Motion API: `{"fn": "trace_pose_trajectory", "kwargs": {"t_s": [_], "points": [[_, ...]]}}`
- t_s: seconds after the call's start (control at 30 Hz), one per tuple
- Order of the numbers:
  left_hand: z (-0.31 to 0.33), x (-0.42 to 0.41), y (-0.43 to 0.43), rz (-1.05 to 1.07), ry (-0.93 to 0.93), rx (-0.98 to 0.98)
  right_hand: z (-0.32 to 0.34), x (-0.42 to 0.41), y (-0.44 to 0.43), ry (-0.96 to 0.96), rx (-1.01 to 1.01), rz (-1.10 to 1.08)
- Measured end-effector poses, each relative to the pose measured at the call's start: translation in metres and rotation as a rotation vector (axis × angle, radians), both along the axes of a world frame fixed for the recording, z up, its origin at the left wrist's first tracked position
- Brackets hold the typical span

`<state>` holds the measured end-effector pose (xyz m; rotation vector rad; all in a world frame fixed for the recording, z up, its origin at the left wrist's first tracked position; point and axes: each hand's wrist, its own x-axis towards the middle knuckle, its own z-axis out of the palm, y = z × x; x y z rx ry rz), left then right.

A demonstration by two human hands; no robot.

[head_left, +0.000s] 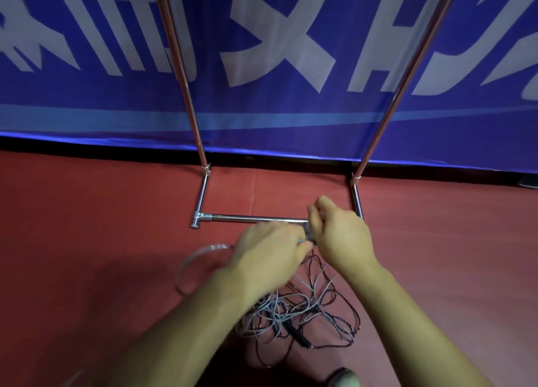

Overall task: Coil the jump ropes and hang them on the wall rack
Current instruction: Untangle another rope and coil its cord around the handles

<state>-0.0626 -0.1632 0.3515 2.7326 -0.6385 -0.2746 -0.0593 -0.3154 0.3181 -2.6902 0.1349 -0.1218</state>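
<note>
A tangle of thin jump ropes (302,308), grey and dark, lies on the red floor below my hands, with a black handle (298,335) in it. My left hand (267,250) is blurred and grips a grey rope near its grey handle (310,235). My right hand (340,235) pinches that handle from the right. A grey loop (189,261) of rope swings out to the left. The chrome rack (250,218) stands just beyond my hands, its uprights rising against the wall.
A blue banner (262,66) with white characters covers the wall behind the rack. The rack's base bars (203,194) lie on the red floor. A shoe tip (345,379) shows at the bottom edge.
</note>
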Motion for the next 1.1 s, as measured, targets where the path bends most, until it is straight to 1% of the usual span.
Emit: {"fn": "trace_pose_trajectory", "kwargs": {"t_s": [0.03,0.07,0.1,0.17,0.23,0.3,0.37,0.43,0.47,0.5,0.57,0.6,0.63,0.7,0.77,0.83,0.87,0.9,0.97,1.03,1.07,1.1], "points": [[0.002,0.007,0.009,-0.053,-0.007,0.005,0.0,0.0,0.0,0.05,0.007,0.072],[0.005,0.011,0.019,-0.099,0.026,-0.026,0.001,0.0,0.0,0.087,0.049,0.153],[0.003,0.016,0.028,-0.125,0.098,-0.099,0.004,0.001,-0.001,0.122,0.131,0.227],[-0.004,0.027,0.041,-0.101,0.284,-0.37,0.012,0.002,-0.004,0.182,0.409,0.33],[-0.009,0.03,0.046,-0.025,0.394,-0.62,0.021,0.001,-0.003,0.259,0.71,0.379],[-0.006,0.03,0.044,0.003,0.45,-0.746,0.031,-0.001,0.003,0.324,0.923,0.395],[0.004,0.028,0.038,0.049,0.551,-0.888,0.04,-0.003,0.011,0.365,1.16,0.348],[0.005,0.025,0.029,0.213,0.715,-1.057,0.049,-0.001,0.017,0.341,1.414,0.255],[0.001,0.024,0.023,0.303,0.782,-1.118,0.051,0.0,0.02,0.298,1.504,0.2],[-0.005,0.022,0.015,0.356,0.801,-1.115,0.052,0.002,0.021,0.245,1.556,0.136],[-0.019,0.016,-0.001,0.439,0.718,-0.994,0.051,0.007,0.023,0.155,1.56,0.016],[-0.023,0.014,-0.009,0.519,0.658,-0.937,0.049,0.009,0.024,0.125,1.535,-0.036],[-0.022,0.011,-0.017,0.586,0.599,-0.9,0.047,0.01,0.026,0.11,1.511,-0.081],[-0.02,0.007,-0.027,0.645,0.486,-0.904,0.045,0.011,0.025,0.132,1.485,-0.149],[-0.019,0.004,-0.028,0.594,0.367,-0.772,0.044,0.01,0.021,0.262,1.517,-0.189],[-0.024,0.005,-0.024,0.5,0.341,-0.463,0.044,0.008,0.016,0.409,1.542,-0.206],[-0.029,0.008,-0.022,0.467,0.339,-0.36,0.044,0.007,0.013,0.441,1.54,-0.206],[-0.031,0.009,-0.021,0.455,0.358,-0.316,0.043,0.007,0.011,0.44,1.523,-0.203],[-0.026,0.009,-0.021,0.443,0.404,-0.254,0.043,0.008,0.008,0.349,1.445,-0.2],[-0.027,0.006,-0.023,0.384,0.307,-0.293,0.042,0.009,0.008,0.221,1.354,-0.219],[-0.027,0.004,-0.024,0.363,0.239,-0.329,0.041,0.009,0.008,0.172,1.331,-0.234],[-0.024,0.001,-0.026,0.377,0.22,-0.363,0.04,0.01,0.009,0.139,1.326,-0.25]]}}
